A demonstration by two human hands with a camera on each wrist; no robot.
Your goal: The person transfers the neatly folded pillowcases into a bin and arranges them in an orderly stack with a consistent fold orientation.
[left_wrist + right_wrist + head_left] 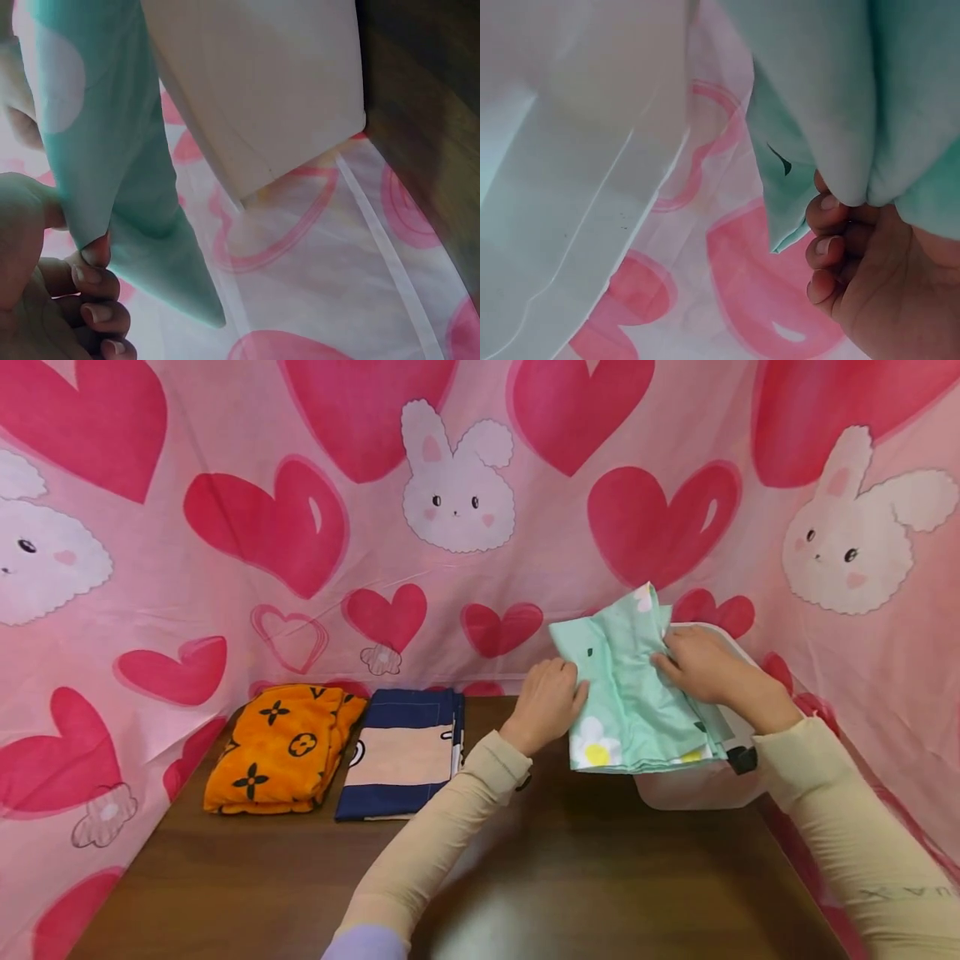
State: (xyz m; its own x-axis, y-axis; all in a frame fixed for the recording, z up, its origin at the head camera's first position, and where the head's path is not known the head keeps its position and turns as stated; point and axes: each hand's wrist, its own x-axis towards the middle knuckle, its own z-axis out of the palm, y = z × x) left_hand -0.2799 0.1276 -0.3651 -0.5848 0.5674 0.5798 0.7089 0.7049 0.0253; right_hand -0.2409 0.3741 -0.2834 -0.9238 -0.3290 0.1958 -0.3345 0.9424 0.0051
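A mint-green cloth (626,693) with white daisies hangs in folds between my two hands, in front of a white plastic bin (705,789). My left hand (546,703) pinches its left edge; in the left wrist view the thumb and curled fingers (97,311) grip a corner. On the other side my right hand (705,664) holds the upper right edge, and the right wrist view shows its fingers (826,251) curled around the gathered fabric. The cloth hides much of the bin behind it.
An orange folded cloth (281,752) with black motifs lies at the left of the brown table (600,877). Beside it is a navy and beige folded cloth (405,752). A pink curtain (555,543) with hearts and bunnies stands behind and at both sides.
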